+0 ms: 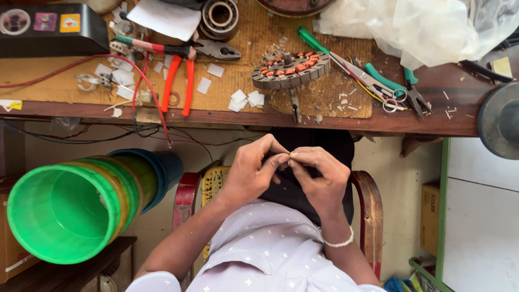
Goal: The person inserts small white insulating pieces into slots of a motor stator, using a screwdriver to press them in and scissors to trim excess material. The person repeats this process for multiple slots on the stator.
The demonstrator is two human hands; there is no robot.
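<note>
Two bare hands meet at the centre of the view, below the desk (411,125) edge: the left hand (254,173) and the right hand (319,178) press their fingertips together, each grip pinched narrow around something too small to make out, held over the lap just in front of the dark cloth there. A pale bead bracelet (338,242) circles the right wrist. At 12 o'clock from the hands, on the desk's woven mat, lies a round stator (291,70) with copper-coloured windings, well apart from the fingers. At 1 o'clock a green-handled screwdriver (316,42) lies slanted, with teal-handled scissors (386,84) just beside it and crumpled clear plastic (427,27) above. At 11 o'clock orange-handled pliers (181,75) rest among scattered white paper scraps (238,97), a red wire (81,62) curling past them, and a black box (51,27) sits in the far corner. At 9 o'clock a stack of nested plastic buckets (70,211), the nearest bright green, lies on its side
</note>
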